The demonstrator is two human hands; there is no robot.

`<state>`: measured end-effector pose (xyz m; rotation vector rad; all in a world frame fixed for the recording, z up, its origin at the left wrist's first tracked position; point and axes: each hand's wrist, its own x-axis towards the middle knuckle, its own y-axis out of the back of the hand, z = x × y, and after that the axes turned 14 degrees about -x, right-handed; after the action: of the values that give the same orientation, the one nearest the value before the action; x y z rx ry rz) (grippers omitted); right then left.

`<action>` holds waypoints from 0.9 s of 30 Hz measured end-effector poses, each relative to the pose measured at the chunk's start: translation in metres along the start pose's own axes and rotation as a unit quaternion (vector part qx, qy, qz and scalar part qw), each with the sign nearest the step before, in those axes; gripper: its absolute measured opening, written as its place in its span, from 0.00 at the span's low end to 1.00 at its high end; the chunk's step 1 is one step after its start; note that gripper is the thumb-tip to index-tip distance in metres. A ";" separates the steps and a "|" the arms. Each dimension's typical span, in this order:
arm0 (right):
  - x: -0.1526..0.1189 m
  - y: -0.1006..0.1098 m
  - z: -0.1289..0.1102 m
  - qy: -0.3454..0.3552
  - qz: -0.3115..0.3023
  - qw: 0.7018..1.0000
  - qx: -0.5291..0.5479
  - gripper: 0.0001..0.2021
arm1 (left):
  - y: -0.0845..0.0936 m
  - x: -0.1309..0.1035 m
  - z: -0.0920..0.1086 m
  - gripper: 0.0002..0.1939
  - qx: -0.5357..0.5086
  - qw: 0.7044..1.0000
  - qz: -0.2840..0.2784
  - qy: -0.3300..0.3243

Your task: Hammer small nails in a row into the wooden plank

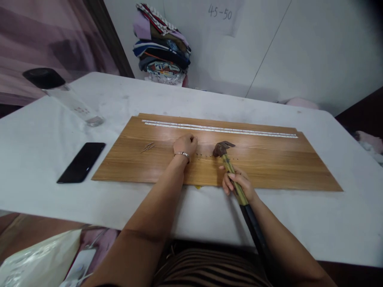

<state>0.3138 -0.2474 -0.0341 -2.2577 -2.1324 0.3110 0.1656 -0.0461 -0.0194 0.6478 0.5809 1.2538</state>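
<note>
A brown wooden board (pixel 269 163) lies on the white table. Wrapped round the yellow part of a hammer (pixel 236 185) is my right hand (pixel 239 181); the rusty head is over the middle of the board. My left hand (pixel 184 145), with a bracelet at the wrist, is closed above the board, left of the hammer head; what its fingers hold is hidden. Several thin nails (pixel 148 147) lie loose on the board's left part. A row of small dark nail heads runs between my left hand and the hammer and beyond it. Two white measuring strips (pixel 221 130) lie along the far side.
A black phone (pixel 81 162) lies left of the board on the white table (pixel 125 203). Behind it a clear bottle with a black cap (pixel 72 101) appears tilted. Folded clothes (pixel 163 48) are stacked by the wall. A plastic bag (pixel 42 255) is at the lower left.
</note>
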 end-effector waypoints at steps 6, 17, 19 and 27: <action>-0.001 -0.003 -0.002 0.007 0.009 1.000 -0.009 0.20 | -0.002 0.001 -0.004 0.17 -0.001 1.000 0.006 -0.008; -0.001 -0.001 0.001 0.012 0.007 1.000 -0.004 0.21 | 0.001 -0.001 0.001 0.19 0.026 1.000 -0.013 0.007; -0.001 0.000 0.002 0.008 -0.001 1.000 -0.011 0.20 | 0.001 -0.001 0.001 0.19 0.030 0.999 -0.014 0.008; -0.001 -0.001 0.001 0.019 -0.001 1.000 0.000 0.18 | 0.001 -0.001 0.002 0.19 0.030 0.999 -0.017 0.009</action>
<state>0.3130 -0.2486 -0.0350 -2.2416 -2.1163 0.2667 0.1659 -0.0470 -0.0171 0.6741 0.6444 1.2149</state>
